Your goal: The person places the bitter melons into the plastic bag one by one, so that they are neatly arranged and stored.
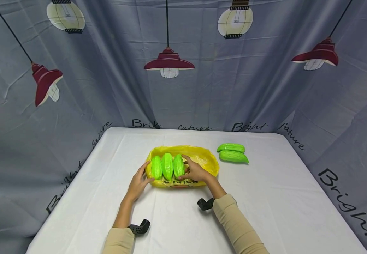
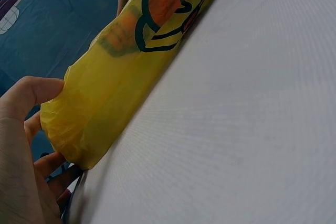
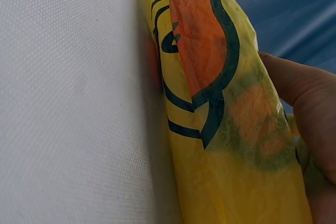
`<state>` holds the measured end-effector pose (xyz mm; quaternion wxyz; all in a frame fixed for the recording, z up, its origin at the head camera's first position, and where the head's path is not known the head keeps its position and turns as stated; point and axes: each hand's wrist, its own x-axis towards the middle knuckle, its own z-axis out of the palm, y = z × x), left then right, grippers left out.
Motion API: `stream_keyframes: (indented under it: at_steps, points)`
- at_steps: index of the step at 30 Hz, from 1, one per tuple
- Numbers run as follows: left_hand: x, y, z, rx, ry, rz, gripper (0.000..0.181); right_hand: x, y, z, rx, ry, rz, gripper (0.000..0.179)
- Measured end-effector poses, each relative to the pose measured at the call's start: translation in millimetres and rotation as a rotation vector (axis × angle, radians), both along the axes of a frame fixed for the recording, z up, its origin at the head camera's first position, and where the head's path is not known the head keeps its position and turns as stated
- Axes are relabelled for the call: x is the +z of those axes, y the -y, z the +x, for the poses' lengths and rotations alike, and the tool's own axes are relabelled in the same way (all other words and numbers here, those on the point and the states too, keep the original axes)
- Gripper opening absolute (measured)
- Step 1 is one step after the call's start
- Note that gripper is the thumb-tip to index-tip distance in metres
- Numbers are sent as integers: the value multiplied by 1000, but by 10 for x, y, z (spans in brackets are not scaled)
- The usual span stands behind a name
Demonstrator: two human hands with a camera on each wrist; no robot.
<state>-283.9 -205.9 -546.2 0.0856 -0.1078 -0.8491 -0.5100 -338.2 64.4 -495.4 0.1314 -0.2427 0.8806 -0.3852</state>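
A yellow plastic-covered oval container with dark print on its near side stands on the white table. Inside it, toward the left, three bright green bitter melons lie side by side. My left hand holds the container's left end, thumb at the near rim and fingers round the end. With my right hand I reach over the near rim and grip the rightmost melon, thumb at its near end, forefinger at its far end. In the right wrist view the yellow wall hides most of that hand's fingers.
Two more green bitter melons lie together on the table, right of the container. The white table reaches back to a grey-blue curtain printed with lamps. Black wrist cameras hang low over the tabletop.
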Motion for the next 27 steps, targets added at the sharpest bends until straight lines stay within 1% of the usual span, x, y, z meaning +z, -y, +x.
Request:
stream_keyframes:
  at_steps: [5, 10, 15, 18, 22, 25, 27]
  points:
    - [8, 0, -5, -2, -12, -3, 67, 12, -5, 0, -3, 4, 3, 101]
    - [23, -3, 2, -1, -6, 0, 67, 19, -16, -6, -10, 0, 16, 101]
    - [20, -3, -1, 1, -8, 2, 67, 97, -79, 2, 3, -3, 18, 94]
    - [7, -6, 0, -2, -16, 13, 67, 179, -175, 4, 23, -25, -8, 84]
    - [-10, -3, -2, -25, -18, 19, 67, 301, -367, -27, 44, -53, -93, 69]
    - [-13, -1, -4, -31, -20, 13, 67, 408, -541, -69, 33, -57, -166, 63]
    - [-13, 5, -10, -23, -22, 7, 66, 490, -657, -97, 2, -61, -190, 60]
